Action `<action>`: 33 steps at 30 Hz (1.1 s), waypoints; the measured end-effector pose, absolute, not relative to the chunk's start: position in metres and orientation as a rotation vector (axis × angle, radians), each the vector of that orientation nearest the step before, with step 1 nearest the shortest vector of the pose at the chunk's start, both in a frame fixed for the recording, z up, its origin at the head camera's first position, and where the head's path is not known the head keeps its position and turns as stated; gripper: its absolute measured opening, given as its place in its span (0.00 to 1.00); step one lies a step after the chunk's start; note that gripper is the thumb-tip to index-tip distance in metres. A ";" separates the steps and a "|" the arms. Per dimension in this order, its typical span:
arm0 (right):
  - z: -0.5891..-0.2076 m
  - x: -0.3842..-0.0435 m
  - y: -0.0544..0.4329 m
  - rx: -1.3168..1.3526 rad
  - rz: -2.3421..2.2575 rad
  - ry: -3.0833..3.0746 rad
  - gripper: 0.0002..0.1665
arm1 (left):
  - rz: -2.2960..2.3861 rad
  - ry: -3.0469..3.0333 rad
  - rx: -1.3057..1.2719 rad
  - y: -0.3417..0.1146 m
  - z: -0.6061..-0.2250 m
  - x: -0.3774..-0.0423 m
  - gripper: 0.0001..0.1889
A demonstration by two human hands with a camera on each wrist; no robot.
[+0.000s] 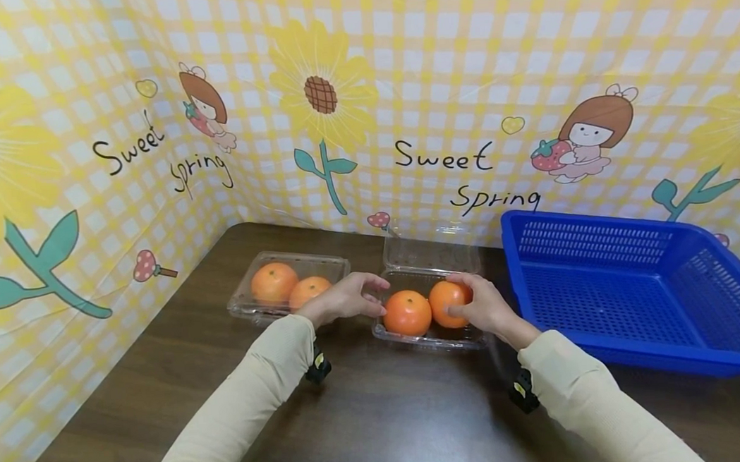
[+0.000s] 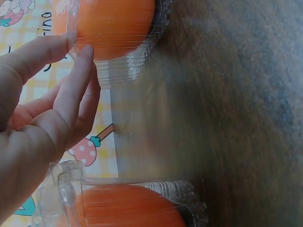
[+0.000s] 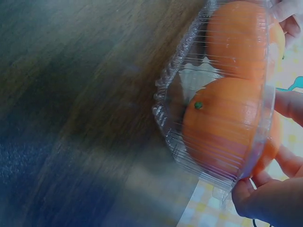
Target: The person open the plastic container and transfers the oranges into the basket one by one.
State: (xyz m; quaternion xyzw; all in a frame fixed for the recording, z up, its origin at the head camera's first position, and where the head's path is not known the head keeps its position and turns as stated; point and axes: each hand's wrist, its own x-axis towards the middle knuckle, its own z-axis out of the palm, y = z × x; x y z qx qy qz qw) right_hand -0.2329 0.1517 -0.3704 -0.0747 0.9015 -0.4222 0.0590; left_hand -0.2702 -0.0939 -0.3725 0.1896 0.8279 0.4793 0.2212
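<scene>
In the head view, two oranges lie side by side in a clear plastic clamshell box (image 1: 429,341), its lid (image 1: 431,252) raised behind it. My right hand (image 1: 485,305) grips the right orange (image 1: 446,304), thumb on the near side and fingers over the far side. Beside the left orange (image 1: 407,313), my left hand (image 1: 346,297) has its fingers loosely bent at the box's left rim. The left wrist view shows those fingertips (image 2: 85,54) against or very close to the rim; contact is unclear. Through the box wall both oranges (image 3: 222,125) show in the right wrist view.
Left of my left hand stands another clear box (image 1: 247,305) with its lid down over two oranges (image 1: 274,283). A blue plastic basket (image 1: 606,351) stands at the right. Patterned yellow cloth (image 1: 363,118) hangs behind the brown table (image 1: 368,415).
</scene>
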 end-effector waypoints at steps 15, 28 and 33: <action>-0.375 -0.233 0.151 -0.253 -1.174 2.825 0.35 | 1.418 2.248 0.525 -0.093 -0.375 -0.270 0.31; -0.369 -0.237 0.153 -0.290 -1.062 2.802 0.37 | 1.381 2.281 0.527 -0.093 -0.373 -0.270 0.32; -0.365 -0.240 0.153 -0.262 -1.061 2.755 0.38 | 1.375 2.278 0.530 -0.092 -0.371 -0.270 0.32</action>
